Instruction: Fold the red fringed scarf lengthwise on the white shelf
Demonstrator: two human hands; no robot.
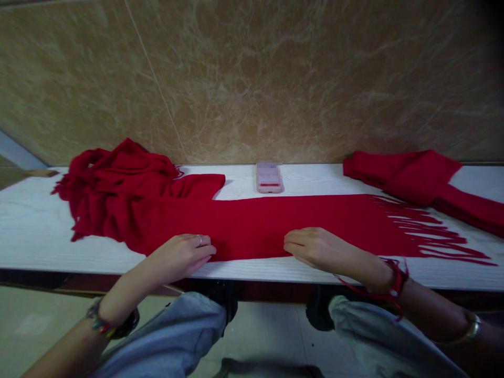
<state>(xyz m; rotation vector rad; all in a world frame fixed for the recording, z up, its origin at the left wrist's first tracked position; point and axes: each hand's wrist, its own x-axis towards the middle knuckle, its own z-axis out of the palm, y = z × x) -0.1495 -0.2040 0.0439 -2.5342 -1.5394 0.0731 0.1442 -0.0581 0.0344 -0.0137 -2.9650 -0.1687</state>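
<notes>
A red fringed scarf (252, 223) lies stretched along the white bench top, its tassels spread out at the right end. At its left end it runs into a crumpled heap of red cloth (118, 178). My left hand (189, 254), with a ring on one finger, is closed at the scarf's near edge, left of the middle. Farther right, my right hand (311, 245) pinches the same near edge, fingertips together. The fold of cloth between the fingers is mostly hidden by both hands.
A phone (269, 177) lies behind the scarf, close to the marbled tile wall (252, 79). Another folded red scarf (409, 176) rests at the back right. The white surface (31, 226) ends just in front of my hands, above my knees.
</notes>
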